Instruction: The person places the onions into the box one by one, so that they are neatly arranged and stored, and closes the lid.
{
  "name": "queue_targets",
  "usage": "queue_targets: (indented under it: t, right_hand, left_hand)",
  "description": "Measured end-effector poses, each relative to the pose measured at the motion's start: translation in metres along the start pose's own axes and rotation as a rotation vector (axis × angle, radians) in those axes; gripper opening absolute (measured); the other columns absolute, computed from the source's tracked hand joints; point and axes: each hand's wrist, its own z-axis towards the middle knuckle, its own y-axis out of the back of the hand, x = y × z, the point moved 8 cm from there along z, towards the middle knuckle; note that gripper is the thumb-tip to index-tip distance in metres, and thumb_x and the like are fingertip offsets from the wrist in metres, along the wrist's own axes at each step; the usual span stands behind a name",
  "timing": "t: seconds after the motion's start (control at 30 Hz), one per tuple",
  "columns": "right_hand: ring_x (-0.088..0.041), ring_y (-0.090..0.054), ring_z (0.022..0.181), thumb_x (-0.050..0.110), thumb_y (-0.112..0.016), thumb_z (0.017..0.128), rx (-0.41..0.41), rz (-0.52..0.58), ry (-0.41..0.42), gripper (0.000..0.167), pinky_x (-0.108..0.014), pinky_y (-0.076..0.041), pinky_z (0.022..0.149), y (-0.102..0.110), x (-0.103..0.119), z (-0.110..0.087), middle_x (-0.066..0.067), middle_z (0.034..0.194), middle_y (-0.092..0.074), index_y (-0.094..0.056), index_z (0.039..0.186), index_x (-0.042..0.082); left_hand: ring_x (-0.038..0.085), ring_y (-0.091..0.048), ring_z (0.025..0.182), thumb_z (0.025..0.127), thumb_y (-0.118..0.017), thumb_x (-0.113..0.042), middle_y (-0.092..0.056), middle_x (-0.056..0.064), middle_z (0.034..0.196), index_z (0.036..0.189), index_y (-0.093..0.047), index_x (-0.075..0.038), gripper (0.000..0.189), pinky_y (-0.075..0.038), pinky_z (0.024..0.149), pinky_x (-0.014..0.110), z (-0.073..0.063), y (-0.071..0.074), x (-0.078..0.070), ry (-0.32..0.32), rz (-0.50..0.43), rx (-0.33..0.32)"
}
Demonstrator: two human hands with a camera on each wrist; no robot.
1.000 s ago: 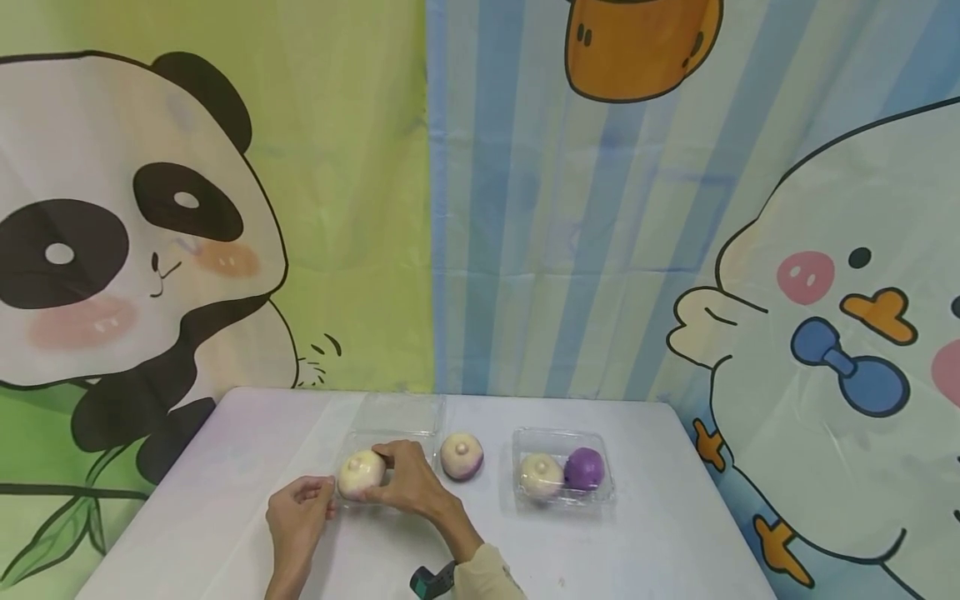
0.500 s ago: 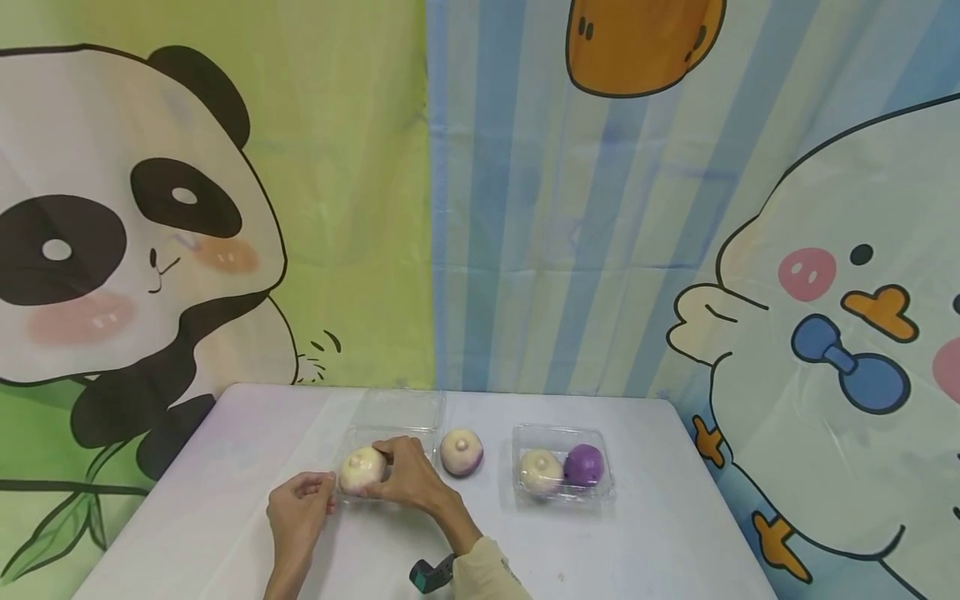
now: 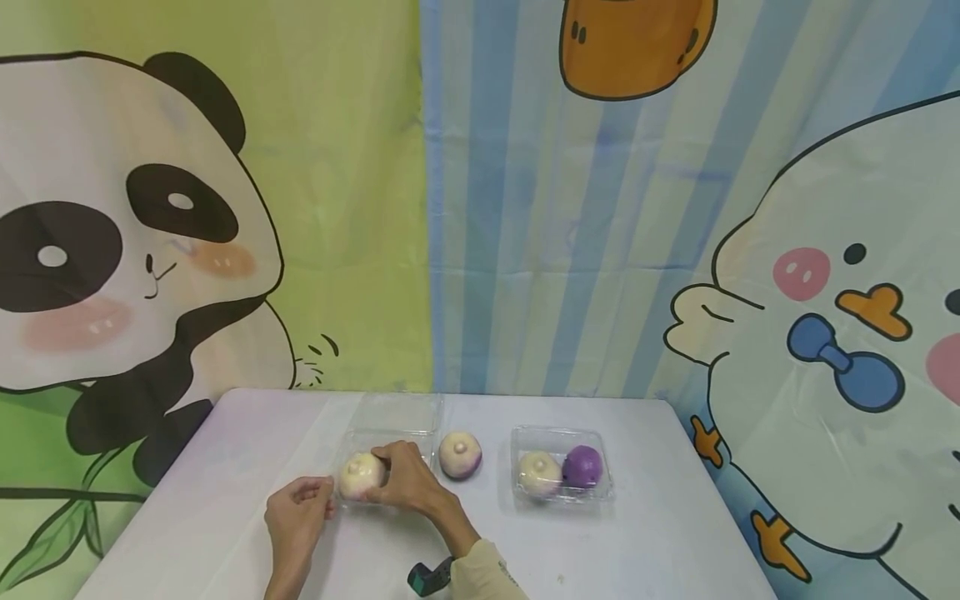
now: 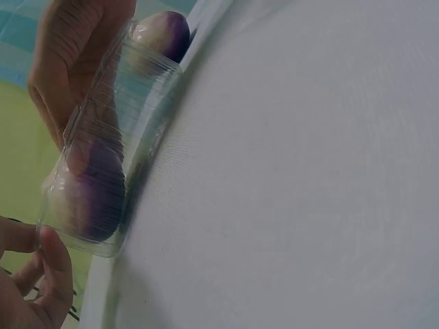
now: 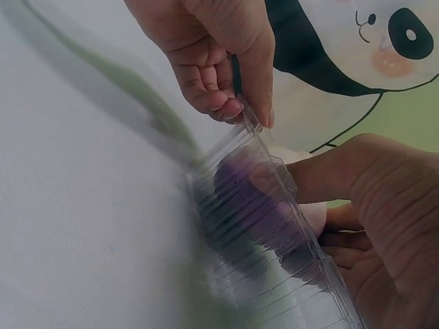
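My right hand grips a cream turnip with a purple base, thumb on the near side and fingers on the far side. The turnip sits in the left part of a clear plastic clamshell box, whose lid lies folded back. At the box's left front corner, my left hand pinches the rim between thumb and finger; the right wrist view shows this pinch too. Through the ribbed wall in that view, the turnip's purple side shows, with the right thumb against it.
A loose turnip stands just right of the box. Farther right, a second clear box holds a cream turnip and a purple round vegetable. A black and green device sits by the right wrist. Printed curtains hang behind the white table.
Both hands keep their places on the box and turnip. The head view shifts slightly; nothing else visibly moves.
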Motion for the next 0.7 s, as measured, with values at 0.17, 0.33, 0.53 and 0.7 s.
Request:
queue_targets:
  t: [0.17, 0.33, 0.53, 0.7]
  right_hand:
    - [0.004, -0.056, 0.072, 0.016, -0.094, 0.081, 0.012, -0.005, 0.003, 0.03, -0.005, -0.048, 0.067, 0.0013, 0.0025, 0.0001, 0.003, 0.086, -0.078, -0.081, 0.106, 0.007]
    - [0.006, -0.056, 0.074, 0.016, -0.094, 0.081, 0.021, -0.027, 0.001, 0.031, -0.004, -0.048, 0.07, 0.0008, 0.0032, 0.0006, 0.003, 0.088, -0.079, -0.081, 0.108, 0.007]
    - [0.007, -0.057, 0.076, 0.02, -0.095, 0.082, 0.028, -0.044, -0.013, 0.036, -0.004, -0.048, 0.071, 0.0008, 0.0024, -0.0001, 0.003, 0.092, -0.08, -0.081, 0.112, 0.007]
    - [0.006, -0.056, 0.076, 0.023, -0.096, 0.082, 0.035, -0.04, -0.027, 0.037, -0.006, -0.049, 0.07, 0.0011, 0.0005, -0.0001, 0.005, 0.09, -0.079, -0.081, 0.112, 0.007]
  left_hand:
    - [0.017, -0.069, 0.061, 0.104, -0.068, -0.007, -0.075, 0.01, 0.077, 0.11, -0.073, 0.009, 0.018, -0.059, 0.051, 0.025, -0.0006, 0.0003, -0.0015, -0.01, -0.005, 0.007]
    - [0.015, -0.069, 0.06, 0.103, -0.069, -0.007, -0.075, 0.01, 0.077, 0.11, -0.073, 0.01, 0.018, -0.059, 0.051, 0.023, -0.0015, 0.0017, -0.0031, -0.022, -0.014, 0.015]
    - [0.014, -0.068, 0.059, 0.103, -0.07, -0.007, -0.075, 0.009, 0.077, 0.11, -0.073, 0.01, 0.018, -0.059, 0.051, 0.022, -0.0019, 0.0023, -0.0034, -0.014, -0.017, 0.014]
    - [0.015, -0.069, 0.06, 0.103, -0.07, -0.006, -0.075, 0.009, 0.077, 0.11, -0.073, 0.01, 0.018, -0.059, 0.051, 0.022, -0.0021, 0.002, -0.0036, -0.022, -0.021, 0.017]
